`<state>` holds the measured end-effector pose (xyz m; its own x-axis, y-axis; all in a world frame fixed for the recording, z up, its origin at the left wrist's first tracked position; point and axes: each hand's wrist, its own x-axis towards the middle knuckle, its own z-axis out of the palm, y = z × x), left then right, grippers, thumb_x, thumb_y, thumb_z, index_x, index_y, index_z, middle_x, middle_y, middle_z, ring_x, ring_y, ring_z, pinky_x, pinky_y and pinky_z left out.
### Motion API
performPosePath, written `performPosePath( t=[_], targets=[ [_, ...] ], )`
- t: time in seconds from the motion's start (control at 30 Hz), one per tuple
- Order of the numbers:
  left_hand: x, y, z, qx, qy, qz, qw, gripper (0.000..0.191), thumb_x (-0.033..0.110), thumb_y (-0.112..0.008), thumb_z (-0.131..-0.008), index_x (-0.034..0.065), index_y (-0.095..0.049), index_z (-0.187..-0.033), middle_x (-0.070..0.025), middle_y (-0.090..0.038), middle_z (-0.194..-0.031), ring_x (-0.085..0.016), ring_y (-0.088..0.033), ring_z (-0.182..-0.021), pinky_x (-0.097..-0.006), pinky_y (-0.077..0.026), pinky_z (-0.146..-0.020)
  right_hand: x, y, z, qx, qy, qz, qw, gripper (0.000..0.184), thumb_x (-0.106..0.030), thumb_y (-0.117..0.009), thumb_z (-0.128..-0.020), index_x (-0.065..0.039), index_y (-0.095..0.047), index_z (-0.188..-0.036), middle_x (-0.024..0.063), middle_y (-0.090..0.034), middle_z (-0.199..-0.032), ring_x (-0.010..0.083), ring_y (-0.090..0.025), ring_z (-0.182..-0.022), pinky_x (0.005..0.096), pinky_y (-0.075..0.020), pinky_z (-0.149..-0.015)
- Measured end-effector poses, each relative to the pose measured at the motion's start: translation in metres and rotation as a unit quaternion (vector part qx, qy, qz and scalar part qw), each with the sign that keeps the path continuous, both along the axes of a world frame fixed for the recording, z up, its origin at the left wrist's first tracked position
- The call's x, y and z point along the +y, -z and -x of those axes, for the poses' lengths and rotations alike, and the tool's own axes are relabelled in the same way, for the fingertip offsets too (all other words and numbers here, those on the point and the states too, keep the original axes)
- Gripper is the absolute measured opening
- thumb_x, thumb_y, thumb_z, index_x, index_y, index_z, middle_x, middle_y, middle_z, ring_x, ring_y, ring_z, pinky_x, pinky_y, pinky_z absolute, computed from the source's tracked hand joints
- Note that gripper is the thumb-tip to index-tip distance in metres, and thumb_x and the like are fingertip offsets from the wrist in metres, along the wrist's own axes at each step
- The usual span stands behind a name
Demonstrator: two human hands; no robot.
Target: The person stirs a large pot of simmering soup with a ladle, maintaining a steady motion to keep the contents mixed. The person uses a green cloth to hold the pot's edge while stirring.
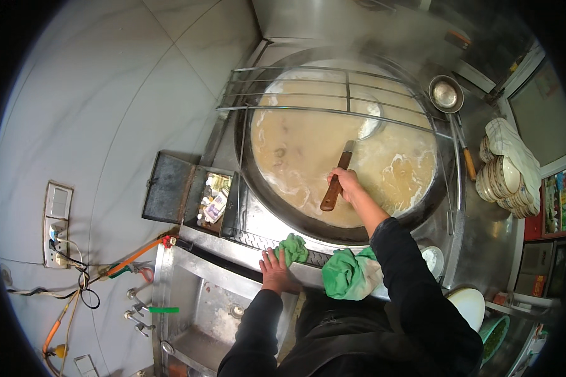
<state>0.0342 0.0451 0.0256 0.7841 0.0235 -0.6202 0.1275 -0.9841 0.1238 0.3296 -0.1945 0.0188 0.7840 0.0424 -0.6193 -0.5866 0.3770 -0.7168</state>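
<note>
My right hand [345, 184] grips the brown wooden handle of a ladle [336, 181], whose metal bowl reaches into a large round wok [306, 233] of steaming cloudy broth [306, 141]. The bowl is partly under the surface, below a metal rack [347, 92] that spans the far part of the wok. Resting on the steel front ledge, my left hand [273, 269] has its fingers spread and touches or nearly touches a crumpled green cloth [293, 249]. A second green cloth [351, 275] lies on the ledge to the right.
At left, an open metal box [188, 221] holds banknotes and coins beside a steel sink [193, 325]. Stacked bowls [500, 179] under a cloth and a long-handled metal ladle [445, 94] are on the right counter. Cables [82, 271] hang from wall sockets.
</note>
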Motion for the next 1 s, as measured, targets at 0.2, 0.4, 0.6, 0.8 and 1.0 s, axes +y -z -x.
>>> performPosePath(
  t=[0.2,0.4,0.6,0.8,1.0],
  targets=[
    [-0.002,-0.006,-0.001,0.003,-0.005,0.005,1.000,0.156,0.062,-0.091,-0.041,0.0043,-0.003,-0.156,-0.0343,0.001,-0.158,-0.053,0.005,-0.147,-0.0634,-0.004,-0.117,-0.007,-0.021,0.004,-0.003,-0.143,0.000,0.990,0.017,-0.017,-0.056,-0.094,-0.002,-0.060,-0.086,0.0070,-0.062,-0.073,0.0171,-0.063,-0.067,0.0314,-0.0532,-0.062],
    [-0.001,-0.004,0.002,-0.007,0.010,-0.003,1.000,0.158,0.063,-0.090,-0.041,0.0035,-0.001,-0.156,-0.0343,0.002,-0.159,-0.053,0.006,-0.147,-0.0637,-0.004,-0.117,-0.040,-0.046,0.017,-0.025,-0.248,-0.049,0.967,0.023,-0.021,-0.053,-0.095,-0.006,-0.060,-0.079,0.0034,-0.061,-0.070,0.0145,-0.057,-0.062,0.0269,-0.0474,-0.060],
    [-0.003,-0.006,0.002,-0.001,0.008,-0.004,1.000,0.158,0.063,-0.089,-0.041,0.0027,0.001,-0.156,-0.0340,0.002,-0.159,-0.053,0.005,-0.147,-0.0634,-0.004,-0.117,-0.075,-0.062,0.069,-0.025,-0.286,-0.061,0.956,0.024,-0.025,-0.056,-0.094,-0.007,-0.061,-0.078,0.0032,-0.059,-0.069,0.0141,-0.054,-0.061,0.0260,-0.0427,-0.058],
    [-0.004,-0.005,0.000,-0.007,0.001,-0.007,1.000,0.162,0.064,-0.090,-0.037,0.0035,0.002,-0.155,-0.0347,0.001,-0.158,-0.054,0.003,-0.147,-0.0636,-0.004,-0.116,-0.096,-0.074,0.142,0.012,-0.253,-0.008,0.967,0.022,-0.024,-0.063,-0.091,-0.003,-0.064,-0.085,0.0055,-0.064,-0.073,0.0150,-0.061,-0.063,0.0297,-0.0515,-0.060],
    [0.003,0.012,0.001,-0.002,0.017,-0.005,1.000,0.164,0.065,-0.090,-0.037,0.0014,0.006,-0.155,-0.0370,0.007,-0.157,-0.055,0.009,-0.145,-0.0634,-0.003,-0.116,-0.109,-0.088,0.201,-0.026,-0.236,0.055,0.970,0.015,-0.015,-0.064,-0.088,-0.001,-0.058,-0.086,0.0058,-0.062,-0.073,0.0165,-0.061,-0.060,0.0325,-0.0504,-0.057]
  ],
)
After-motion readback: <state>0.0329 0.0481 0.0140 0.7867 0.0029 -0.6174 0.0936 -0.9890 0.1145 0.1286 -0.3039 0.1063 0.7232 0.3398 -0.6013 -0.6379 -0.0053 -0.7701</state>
